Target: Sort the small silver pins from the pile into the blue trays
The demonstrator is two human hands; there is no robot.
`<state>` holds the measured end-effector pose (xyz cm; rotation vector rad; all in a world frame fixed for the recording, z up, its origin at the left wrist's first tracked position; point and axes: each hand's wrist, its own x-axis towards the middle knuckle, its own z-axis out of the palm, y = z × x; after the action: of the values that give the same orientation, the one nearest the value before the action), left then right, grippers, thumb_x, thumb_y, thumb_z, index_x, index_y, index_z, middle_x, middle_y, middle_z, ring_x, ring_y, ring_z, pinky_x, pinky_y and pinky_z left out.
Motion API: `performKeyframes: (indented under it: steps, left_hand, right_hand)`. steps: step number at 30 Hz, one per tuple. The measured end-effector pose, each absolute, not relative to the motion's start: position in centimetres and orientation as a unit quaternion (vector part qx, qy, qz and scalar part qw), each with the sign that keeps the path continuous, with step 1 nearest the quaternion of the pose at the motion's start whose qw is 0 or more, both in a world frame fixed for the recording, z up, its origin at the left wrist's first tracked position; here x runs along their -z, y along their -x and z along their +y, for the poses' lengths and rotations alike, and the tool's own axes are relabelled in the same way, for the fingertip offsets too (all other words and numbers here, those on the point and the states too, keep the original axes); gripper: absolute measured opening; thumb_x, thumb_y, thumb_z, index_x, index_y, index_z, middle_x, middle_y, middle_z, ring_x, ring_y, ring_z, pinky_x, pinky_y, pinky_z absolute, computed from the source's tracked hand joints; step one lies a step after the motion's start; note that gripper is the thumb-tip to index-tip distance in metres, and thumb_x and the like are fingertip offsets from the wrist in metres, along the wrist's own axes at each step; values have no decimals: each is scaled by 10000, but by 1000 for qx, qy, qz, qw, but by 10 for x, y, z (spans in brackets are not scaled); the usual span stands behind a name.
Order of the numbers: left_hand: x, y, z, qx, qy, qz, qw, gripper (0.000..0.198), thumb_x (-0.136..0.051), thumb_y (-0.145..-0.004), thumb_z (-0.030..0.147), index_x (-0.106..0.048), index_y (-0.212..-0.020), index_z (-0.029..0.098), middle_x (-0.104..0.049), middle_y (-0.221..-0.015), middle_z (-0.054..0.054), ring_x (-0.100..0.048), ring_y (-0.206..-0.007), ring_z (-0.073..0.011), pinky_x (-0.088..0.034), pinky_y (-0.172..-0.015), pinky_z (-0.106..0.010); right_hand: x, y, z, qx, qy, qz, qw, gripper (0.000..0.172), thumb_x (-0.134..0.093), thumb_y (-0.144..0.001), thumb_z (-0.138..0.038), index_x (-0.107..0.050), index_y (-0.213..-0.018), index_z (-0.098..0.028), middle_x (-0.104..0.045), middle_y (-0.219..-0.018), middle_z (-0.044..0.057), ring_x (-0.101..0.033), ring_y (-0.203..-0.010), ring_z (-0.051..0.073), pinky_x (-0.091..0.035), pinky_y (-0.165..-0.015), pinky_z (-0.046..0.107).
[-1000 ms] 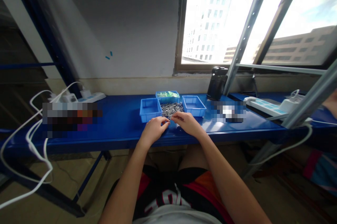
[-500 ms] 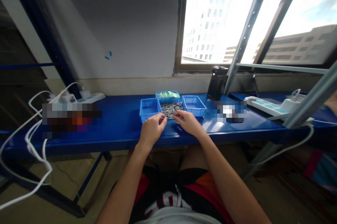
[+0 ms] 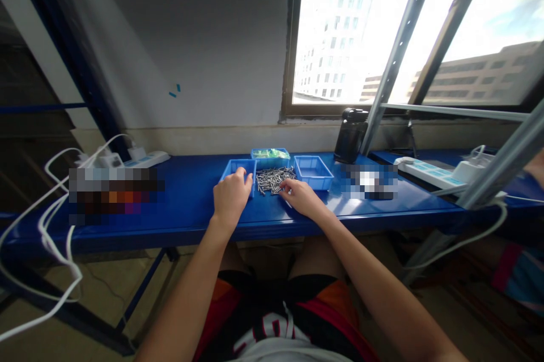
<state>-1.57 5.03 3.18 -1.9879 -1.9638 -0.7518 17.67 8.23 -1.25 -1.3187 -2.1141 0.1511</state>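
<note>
My left hand [image 3: 232, 195] is over the front of the left blue plastic bin [image 3: 227, 165], its fingers curled down and mostly hidden behind the back of the hand. Whatever they hold does not show. At the right edge of a pile of silvery screws [image 3: 268, 179], my right hand [image 3: 300, 195] has its thumb and fingertips close together in a pinch. Anything between those tips is too small to make out. The screws lie loose between the left bin and a right blue bin [image 3: 314, 172].
Behind the screws stands a blue bin [image 3: 270, 158] with green-tinted clear packets. A black bottle-like container [image 3: 351, 135] is near the window. Power strips [image 3: 433, 172] and white cables [image 3: 55, 237] flank the blue table [image 3: 178, 209]. Blurred-out items lie at both sides.
My left hand has moved left from the screw pile to the left bin, which has shifted slightly left. My right hand stays at the pile's edge, and more screws show.
</note>
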Motion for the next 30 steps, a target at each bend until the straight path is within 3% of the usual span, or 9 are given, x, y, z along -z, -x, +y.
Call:
performKeyframes:
  steps: [4, 10, 19, 30]
  left_hand:
    - [-30, 10, 50, 204, 777, -584, 119, 334, -327, -901, 366, -583, -1023, 190, -678, -874, -99, -641, -795, -227, -434, -689, -277]
    - [-24, -1, 55, 122, 832, -526, 129, 322, -323, -893, 301, -603, -946, 152, -672, -836, -137, -645, -776, -248, -440, -697, -309]
    - [-9, -3, 58, 178, 816, -549, -4, 292, -418, -849, 377, -635, -952, 212, -679, -850, -80, -628, -815, -222, -435, -702, -280]
    - [-9, -5, 57, 143, 829, -539, 44, 300, -385, -867, 362, -628, -943, 203, -678, -869, -102, -633, -819, -234, -434, -727, -300]
  right_hand:
    - [7, -179, 91, -26, 477, -836, 269, 145, -562, -800, -219, -601, -933, -174, -610, -769, 31, -539, -693, 138, -364, -628, 226]
    - [-5, -183, 103, -12, 385, -900, 203, 131, -521, -819, -181, -633, -886, -171, -597, -746, 37, -536, -703, 146, -375, -654, 235]
    - [1, -184, 96, -20, 401, -884, 239, 121, -533, -815, -182, -634, -880, -168, -605, -749, 32, -535, -686, 132, -363, -627, 215]
    - [1, -182, 94, 1, 400, -886, 233, 109, -511, -816, -199, -612, -836, -163, -586, -706, 20, -511, -650, 123, -335, -600, 208]
